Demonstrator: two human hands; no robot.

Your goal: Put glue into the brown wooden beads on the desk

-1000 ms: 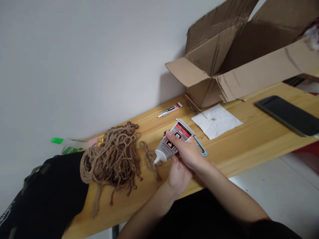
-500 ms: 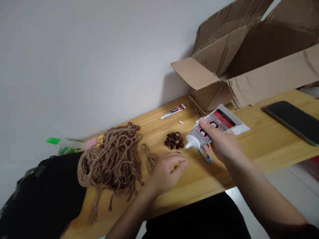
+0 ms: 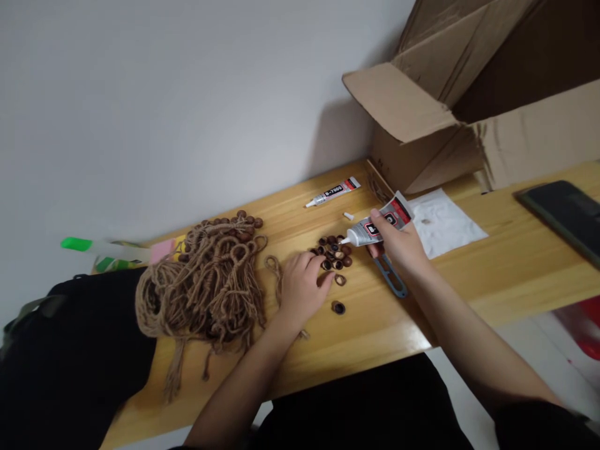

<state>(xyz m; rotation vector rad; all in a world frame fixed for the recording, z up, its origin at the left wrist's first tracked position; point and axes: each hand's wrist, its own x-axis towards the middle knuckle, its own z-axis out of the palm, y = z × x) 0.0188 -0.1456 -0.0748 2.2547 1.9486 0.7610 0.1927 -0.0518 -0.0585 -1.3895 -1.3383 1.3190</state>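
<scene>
My right hand [image 3: 398, 240] is wrapped around a silver glue tube [image 3: 375, 231], its white nozzle pointing left over a cluster of small hollow brown caps [image 3: 338, 248]. At the near left side of that cluster is my left hand [image 3: 302, 284], with thumb and fingers apart around one cap's edge; whether they touch it I cannot tell. Two more caps lie nearer the table's front: one [image 3: 340, 280] just below the cluster, another [image 3: 338, 307] farther out. A twine tassel [image 3: 272, 265] is partly hidden under my left hand.
A heap of knotted brown twine [image 3: 220, 281] with round beads lies left, beside black cloth [image 3: 79, 356]. Behind are a smaller B-7000 tube [image 3: 332, 191] and a white cap [image 3: 348, 216]. On the right: blue-handled tool [image 3: 394, 280], white sheet [image 3: 450, 225], phone [image 3: 560, 215], open carton [image 3: 529, 144].
The glue tube has moved up and left, bringing its nozzle over the caps. My left hand has shifted up to the cluster with its pinch opened, and a cap now shows on the table.
</scene>
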